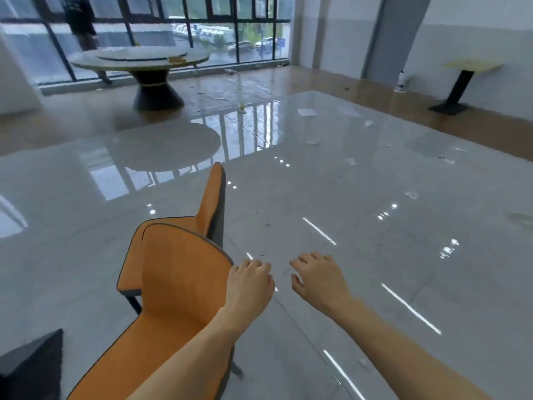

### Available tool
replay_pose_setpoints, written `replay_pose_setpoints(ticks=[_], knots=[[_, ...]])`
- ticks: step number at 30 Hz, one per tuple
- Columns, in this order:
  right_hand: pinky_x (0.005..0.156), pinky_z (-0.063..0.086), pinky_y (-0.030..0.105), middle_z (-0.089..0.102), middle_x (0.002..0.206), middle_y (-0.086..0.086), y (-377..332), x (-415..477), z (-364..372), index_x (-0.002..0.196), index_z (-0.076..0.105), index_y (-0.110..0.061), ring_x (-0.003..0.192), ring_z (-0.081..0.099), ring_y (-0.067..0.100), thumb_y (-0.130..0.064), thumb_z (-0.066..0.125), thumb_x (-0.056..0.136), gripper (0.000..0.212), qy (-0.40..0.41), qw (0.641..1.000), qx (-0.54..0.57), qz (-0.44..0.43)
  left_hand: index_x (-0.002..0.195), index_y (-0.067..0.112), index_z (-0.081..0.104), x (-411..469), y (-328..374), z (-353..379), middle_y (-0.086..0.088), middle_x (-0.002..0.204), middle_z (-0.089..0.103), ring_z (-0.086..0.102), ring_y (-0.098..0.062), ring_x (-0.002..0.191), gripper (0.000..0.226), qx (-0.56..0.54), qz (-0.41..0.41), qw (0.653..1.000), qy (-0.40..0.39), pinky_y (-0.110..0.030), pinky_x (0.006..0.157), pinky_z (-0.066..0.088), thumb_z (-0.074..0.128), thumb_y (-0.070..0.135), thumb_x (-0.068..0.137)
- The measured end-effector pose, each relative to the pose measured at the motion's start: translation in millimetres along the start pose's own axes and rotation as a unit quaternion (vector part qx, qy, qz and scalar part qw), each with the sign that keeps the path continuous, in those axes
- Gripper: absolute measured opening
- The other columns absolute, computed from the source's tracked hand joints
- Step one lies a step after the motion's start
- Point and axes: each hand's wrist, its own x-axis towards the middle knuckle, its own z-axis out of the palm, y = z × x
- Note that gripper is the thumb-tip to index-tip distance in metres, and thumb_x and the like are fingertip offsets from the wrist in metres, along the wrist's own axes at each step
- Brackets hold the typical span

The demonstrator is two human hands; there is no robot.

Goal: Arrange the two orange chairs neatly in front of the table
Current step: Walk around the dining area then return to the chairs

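Orange leather-look shells with dark trim mark the two chairs: the near chair (178, 287) stands low and left in the head view, the far chair (212, 203) just behind it. The left hand (249, 280) rests at the near backrest's right edge, fingers curled loosely, holding nothing. The right hand (318, 277) hovers open and empty, further right, while the round table (138, 63) stands well apart by the windows.

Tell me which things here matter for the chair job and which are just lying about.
Job:
- near chair, left hand at its back's edge
- far chair
- round table
- right hand, open over the floor

Lying about:
- side table
- white bottle
- paper scraps
- dark object, bottom left
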Motion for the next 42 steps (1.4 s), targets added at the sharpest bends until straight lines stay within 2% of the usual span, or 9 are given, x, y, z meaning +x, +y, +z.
replay_pose_setpoints(ticks=[3,9,13,19,22,28,32,37,42], knots=[[0.061,0.052,0.035,0.071,0.074,0.003,11,62,-2,0.083,0.071,-0.015,0.067,0.066,0.025,-0.024,0.076,0.066,0.019,0.014,0.997,0.015,-0.079,0.106,0.017,0.068,35,-10,-8,0.0,0.103,0.071,0.062,-0.019,0.098,0.023,0.025,-0.077,0.996,0.021,-0.032,0.079,0.049,0.051,0.027,0.094],[0.06,0.052,0.035,0.071,0.075,0.002,2,168,21,0.083,0.07,-0.017,0.067,0.065,0.023,-0.025,0.073,0.07,0.016,0.006,0.971,0.032,-0.236,0.11,0.017,0.066,81,-49,-8,-0.001,0.113,0.068,0.057,-0.02,0.108,0.026,0.05,-0.228,0.971,0.057,-0.034,0.086,0.048,0.047,0.027,0.094],[0.061,0.053,0.039,0.07,0.079,0.005,-22,243,48,0.086,0.068,-0.014,0.07,0.065,0.025,-0.022,0.072,0.071,0.017,-0.004,0.935,0.043,-0.352,0.111,0.02,0.064,104,-86,6,0.002,0.114,0.066,0.056,-0.018,0.109,0.026,0.072,-0.318,0.941,0.087,-0.032,0.087,0.045,0.046,0.03,0.096],[0.074,0.053,0.043,0.07,0.088,0.007,-64,330,69,0.092,0.068,-0.014,0.085,0.064,0.028,-0.022,0.068,0.075,0.019,-0.013,0.869,0.03,-0.493,0.11,0.017,0.065,141,-135,8,-0.001,0.114,0.067,0.055,-0.02,0.11,0.025,0.073,-0.449,0.88,0.134,-0.035,0.088,0.047,0.048,0.027,0.095],[0.08,0.05,0.042,0.068,0.099,0.007,-86,370,73,0.101,0.064,-0.014,0.094,0.061,0.028,-0.022,0.062,0.08,0.023,-0.016,0.819,0.037,-0.572,0.11,0.017,0.065,153,-146,0,0.0,0.113,0.067,0.056,-0.019,0.108,0.025,0.083,-0.507,0.843,0.156,-0.034,0.088,0.046,0.047,0.028,0.096],[0.089,0.047,0.041,0.064,0.11,0.007,-137,407,85,0.107,0.06,-0.015,0.105,0.055,0.028,-0.024,0.057,0.083,0.026,-0.025,0.687,0.051,-0.725,0.095,0.018,0.066,153,-147,-2,0.0,0.094,0.068,0.059,-0.02,0.089,0.023,0.127,-0.624,0.755,0.156,-0.032,0.073,0.044,0.045,0.03,0.094],[0.098,0.041,0.042,0.06,0.122,0.007,-159,424,102,0.111,0.06,-0.018,0.118,0.05,0.027,-0.031,0.057,0.083,0.031,-0.043,0.562,0.046,-0.825,0.094,0.019,0.067,159,-138,22,0.0,0.091,0.07,0.061,-0.022,0.088,0.024,0.121,-0.693,0.696,0.143,-0.034,0.067,0.046,0.049,0.034,0.09],[0.103,0.04,0.047,0.058,0.127,0.005,-187,447,128,0.115,0.057,-0.024,0.124,0.048,0.028,-0.043,0.067,0.073,0.047,-0.069,0.41,0.024,-0.909,0.117,0.019,0.056,181,-125,57,-0.002,0.107,0.067,0.058,-0.024,0.101,0.038,0.092,-0.79,0.59,0.136,-0.037,0.079,0.047,0.046,0.045,0.091],[0.108,0.031,0.043,0.053,0.133,0.003,-212,454,144,0.126,0.05,-0.024,0.128,0.042,0.024,-0.047,0.067,0.076,0.057,-0.084,0.331,0.012,-0.94,0.103,0.018,0.062,205,-123,89,-0.001,0.09,0.071,0.068,-0.024,0.078,0.052,0.079,-0.861,0.492,0.103,-0.036,0.058,0.054,0.068,0.057,0.069]])
